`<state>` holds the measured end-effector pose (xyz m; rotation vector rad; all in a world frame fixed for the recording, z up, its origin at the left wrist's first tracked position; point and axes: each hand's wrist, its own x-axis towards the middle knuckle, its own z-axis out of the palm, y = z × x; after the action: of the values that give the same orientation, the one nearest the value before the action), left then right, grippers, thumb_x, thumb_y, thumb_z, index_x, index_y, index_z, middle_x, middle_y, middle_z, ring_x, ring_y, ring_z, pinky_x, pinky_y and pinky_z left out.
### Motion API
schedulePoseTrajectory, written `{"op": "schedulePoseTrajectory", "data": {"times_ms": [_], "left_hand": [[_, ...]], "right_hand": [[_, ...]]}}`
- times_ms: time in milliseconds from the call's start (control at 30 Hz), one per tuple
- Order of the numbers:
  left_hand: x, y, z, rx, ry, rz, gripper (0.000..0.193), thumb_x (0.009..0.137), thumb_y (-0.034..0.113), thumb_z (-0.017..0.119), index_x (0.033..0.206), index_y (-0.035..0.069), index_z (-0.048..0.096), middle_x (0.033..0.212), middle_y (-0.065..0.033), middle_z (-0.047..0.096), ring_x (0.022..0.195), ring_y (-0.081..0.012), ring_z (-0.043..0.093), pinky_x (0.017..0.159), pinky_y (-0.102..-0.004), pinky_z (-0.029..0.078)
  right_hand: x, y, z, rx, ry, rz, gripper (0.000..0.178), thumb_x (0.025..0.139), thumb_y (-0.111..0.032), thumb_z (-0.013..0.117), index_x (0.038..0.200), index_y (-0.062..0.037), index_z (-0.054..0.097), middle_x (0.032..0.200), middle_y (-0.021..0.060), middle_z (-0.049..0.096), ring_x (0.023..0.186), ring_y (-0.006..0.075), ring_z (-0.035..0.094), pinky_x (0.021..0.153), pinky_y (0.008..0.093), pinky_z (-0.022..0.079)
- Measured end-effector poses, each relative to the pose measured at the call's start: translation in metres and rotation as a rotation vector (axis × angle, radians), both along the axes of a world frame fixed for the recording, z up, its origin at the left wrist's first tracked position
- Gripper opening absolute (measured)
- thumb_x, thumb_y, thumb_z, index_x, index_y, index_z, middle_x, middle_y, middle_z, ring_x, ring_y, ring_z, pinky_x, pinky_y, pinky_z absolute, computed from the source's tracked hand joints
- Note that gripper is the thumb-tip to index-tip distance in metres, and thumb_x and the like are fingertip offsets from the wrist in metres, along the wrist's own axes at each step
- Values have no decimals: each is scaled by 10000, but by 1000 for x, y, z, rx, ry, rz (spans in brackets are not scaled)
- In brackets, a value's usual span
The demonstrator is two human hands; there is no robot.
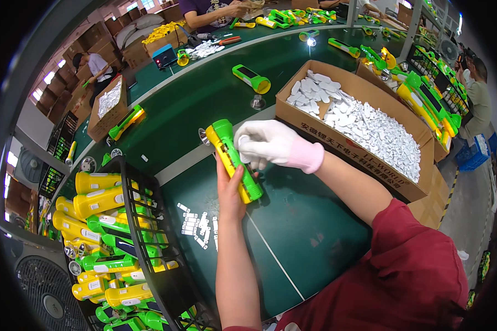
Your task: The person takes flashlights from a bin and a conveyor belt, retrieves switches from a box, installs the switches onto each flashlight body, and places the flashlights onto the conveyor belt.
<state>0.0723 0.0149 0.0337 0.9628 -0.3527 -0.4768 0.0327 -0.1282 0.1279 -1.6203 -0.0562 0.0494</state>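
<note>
The left hand (230, 193) holds a flashlight (230, 150), at whose two o'clock the right hand (270, 144) pinches a white piece (243, 142), probably for fitting, which next needs careful alignment.

- Own hands: two; one bare left hand (231, 193), one gloved right hand (273, 144).
- Held flashlight (225, 144): one.
- Loose flashlight (252, 79) straight ahead, beyond the hands: one.
- Large carton (348, 148) of white pieces, right side: one.
- Smaller carton (98, 130) of white pieces, far left: one.
- Black crate (171, 281): one, nearest on the left.
- Crated flashlights (100, 203): over ten; overlap prevents an exact count.
- Small white parts (190, 225) on the bench: over ten, some hidden.
- Blue crate (472, 160): one.
- Other people (98, 65): at least four.
</note>
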Motion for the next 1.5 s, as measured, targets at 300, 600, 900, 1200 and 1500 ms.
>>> {"op": "schedulePoseTrajectory", "data": {"times_ms": [300, 600, 900, 1200, 1500], "left_hand": [[2, -5, -2, 22, -35, -6, 689, 863, 49, 530, 1414, 180, 137, 1173, -101, 460, 915, -198, 565, 783, -369, 524], [2, -5, 0, 51, -36, -10, 701, 847, 49, 553, 1409, 145, 145, 1202, -111, 461, 923, -212, 581, 783, -366, 522], [3, -3, -5, 86, -69, 59, 716, 816, 102, 569, 1407, 146, 167, 1141, -101, 477, 893, -168, 559, 735, -292, 506], [3, 1, -6, 99, -33, -75, 468, 896, 336, 461, 1245, 48, 339, 892, -101, 561, 718, -163, 592, 637, -280, 517], [2, -2, -1, 135, -67, -81, 362, 917, 360, 405, 1125, 66, 372, 897, -122, 562, 668, -165, 590, 592, -273, 517]], "right_hand": [[40, -2, -27, -353, -164, -19, 222, 787, -224, 527, 844, -22, 601, 715, 75, 634, 650, 167, 607, 622, 278, 472], [40, -7, -19, -665, -298, 17, 244, 806, -232, 494, 808, 3, 558, 720, 102, 602, 685, 235, 589, 648, 312, 454], [34, 1, -30, -853, -441, -172, 491, 693, -308, 642, 1136, -160, 491, 1012, 163, 488, 833, 351, 577, 710, 394, 487], [27, -2, -17, -998, -464, -256, 731, 575, -368, 730, 1195, -140, 417, 1105, 149, 446, 919, 361, 558, 790, 416, 483], [24, -6, -14, -747, -346, -306, 409, 695, -296, 619, 1022, -62, 542, 921, 148, 568, 834, 291, 586, 754, 357, 468]]}}
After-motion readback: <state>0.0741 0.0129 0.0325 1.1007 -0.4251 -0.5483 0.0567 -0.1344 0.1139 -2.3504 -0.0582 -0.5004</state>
